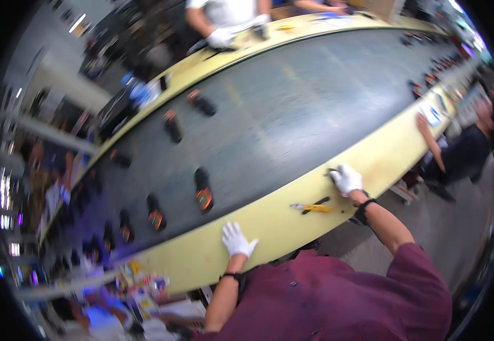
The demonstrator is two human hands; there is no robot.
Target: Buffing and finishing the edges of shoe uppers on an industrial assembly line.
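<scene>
My left hand (238,241), in a white glove, rests with spread fingers on the pale yellow ledge (281,232) of a long conveyor. It holds nothing. Farther right, my right hand (349,180), also gloved in white, is closed at a small dark object (333,175) on the ledge; blur hides its kind. Between my hands lies a tool with a yellow handle (317,208), a silvery tip and a crossing black part. Closest to my left hand on the belt is a black shoe (202,187) with orange at its near end.
Several more dark shoes (155,213) stand along the grey belt (292,108). Across it, a person with white gloves (220,38) works at the far ledge. Another person (467,142) leans on the near ledge at right. Assorted items (139,278) crowd the lower left.
</scene>
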